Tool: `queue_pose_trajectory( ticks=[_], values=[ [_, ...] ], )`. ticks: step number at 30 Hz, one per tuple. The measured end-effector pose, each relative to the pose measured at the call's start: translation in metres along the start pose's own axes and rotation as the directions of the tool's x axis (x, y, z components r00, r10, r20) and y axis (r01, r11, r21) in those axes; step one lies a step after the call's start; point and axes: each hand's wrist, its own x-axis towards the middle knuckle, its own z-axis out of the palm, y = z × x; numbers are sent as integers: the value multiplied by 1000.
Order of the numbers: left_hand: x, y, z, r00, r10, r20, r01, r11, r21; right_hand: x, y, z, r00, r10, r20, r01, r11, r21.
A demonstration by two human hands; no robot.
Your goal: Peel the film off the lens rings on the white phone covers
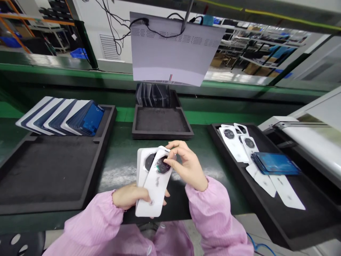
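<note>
My left hand (130, 196) grips the lower end of two white phone back covers (154, 190), each with a round camera opening, held one over the other above the green bench. My right hand (185, 163) is closed, its fingertips pinching at the top cover's upper edge beside the round opening. Both arms wear pink sleeves.
A black foam tray (48, 177) at left holds a leaning row of blue-filmed white covers (64, 117). A smaller black tray (160, 122) with dark upright parts sits behind. The right tray (290, 217) holds several white covers (239, 142) and blue films (275, 163). A white panel (173, 49) hangs overhead.
</note>
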Motion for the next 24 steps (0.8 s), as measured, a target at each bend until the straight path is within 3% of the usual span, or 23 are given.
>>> queue_pose_trajectory(
  ticks=[3,5,8,10,13,15,24],
  values=[
    [0,1,-3,992,42,120,-19,983,-180,-4,-2,5,982,-177,-69,183,978,95],
    [-1,2,-4,986,49,156,-13,975,-222,-6,0,5,978,-166,-130,195,948,253],
    [-1,3,-4,988,37,150,0,970,-241,-7,5,-1,966,-46,-255,149,904,402],
    [0,3,-4,992,27,123,5,969,-248,-7,8,-7,974,76,-214,32,887,460],
    [0,2,-5,993,13,115,17,967,-255,-6,10,-13,972,233,2,-205,851,484],
    [1,2,-5,992,-8,127,41,965,-259,-5,10,-13,956,279,91,-289,835,469],
    [3,2,-6,988,-105,114,125,973,-194,0,10,-7,950,303,80,-311,874,373]
  ],
)
